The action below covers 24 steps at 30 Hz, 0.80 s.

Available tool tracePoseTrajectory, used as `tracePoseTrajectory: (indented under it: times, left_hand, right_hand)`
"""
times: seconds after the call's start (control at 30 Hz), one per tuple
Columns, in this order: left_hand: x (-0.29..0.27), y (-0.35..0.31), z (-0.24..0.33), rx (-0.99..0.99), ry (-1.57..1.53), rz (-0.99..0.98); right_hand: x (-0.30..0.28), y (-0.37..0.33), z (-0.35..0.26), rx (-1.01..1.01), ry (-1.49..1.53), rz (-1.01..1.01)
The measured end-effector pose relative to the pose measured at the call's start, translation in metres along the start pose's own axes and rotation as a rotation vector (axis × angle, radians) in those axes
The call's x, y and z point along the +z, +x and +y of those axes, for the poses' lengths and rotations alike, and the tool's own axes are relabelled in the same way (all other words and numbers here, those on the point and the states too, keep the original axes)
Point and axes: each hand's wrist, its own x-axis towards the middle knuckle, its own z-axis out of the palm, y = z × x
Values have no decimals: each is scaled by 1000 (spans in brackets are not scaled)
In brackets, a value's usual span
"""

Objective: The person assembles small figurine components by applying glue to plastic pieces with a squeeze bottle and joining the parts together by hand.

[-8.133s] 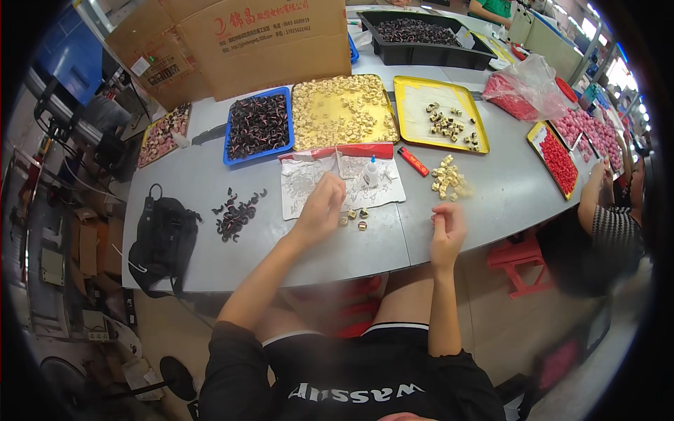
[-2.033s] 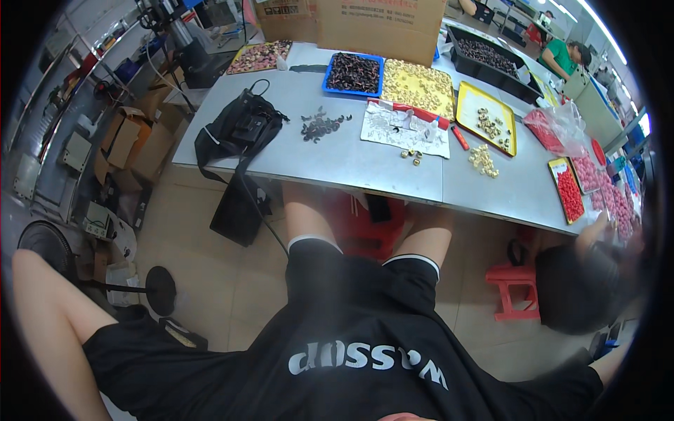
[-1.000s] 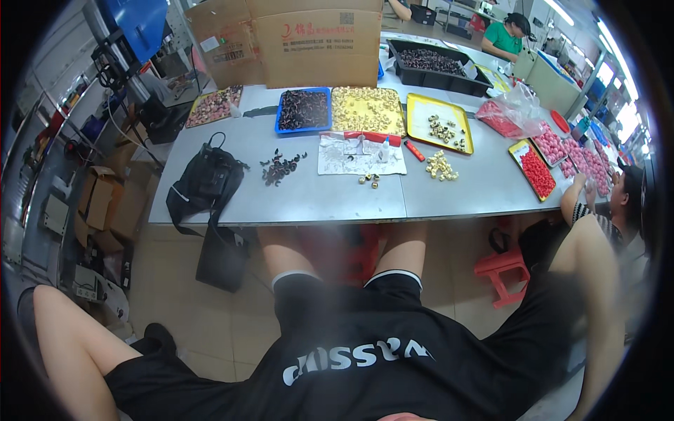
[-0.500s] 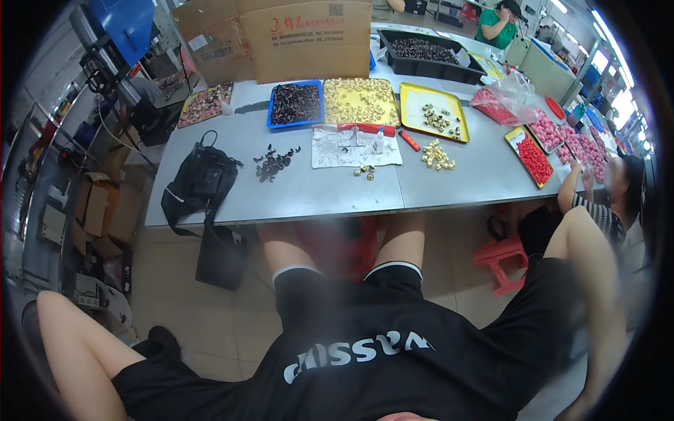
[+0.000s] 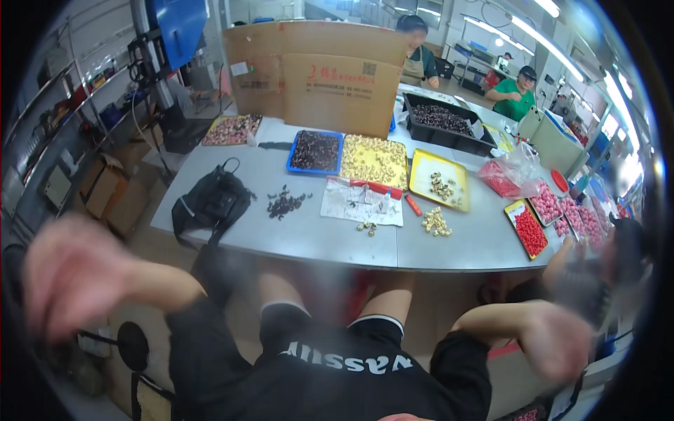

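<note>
My left hand is raised at the far left, off the table's edge, its fingers smeared by motion. On the other side my right hand hangs near the lower right, also blurred, below the co-worker's seat area. Neither hand touches the table, and I cannot make out anything in them. In front of me a white paper sheet lies on the grey table, with a red glue-like tube beside it. Small piles of black curved pieces and gold pieces flank the sheet.
A black backpack sits at the table's left. Behind stand a blue tray, yellow trays, a cardboard box and a black bin. Red and pink pieces fill trays at right, by a co-worker. Others stand farther back.
Both forearms have swung up from beside my body, bringing my hands out to the sides. The view has tilted, so the table appears lower and more of the room shows behind it.
</note>
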Motion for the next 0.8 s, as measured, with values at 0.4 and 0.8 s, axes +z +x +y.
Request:
tracePoseTrajectory:
  times: [0.4,0.8]
  left_hand:
    - [45,-375,-235,-1338,637,-377]
    - [51,-404,-270,-1398,520,-486]
  right_hand:
    - [-85,-363,-32,1063,-225,-1500]
    - [-97,-381,-38,1147,-285,-1429]
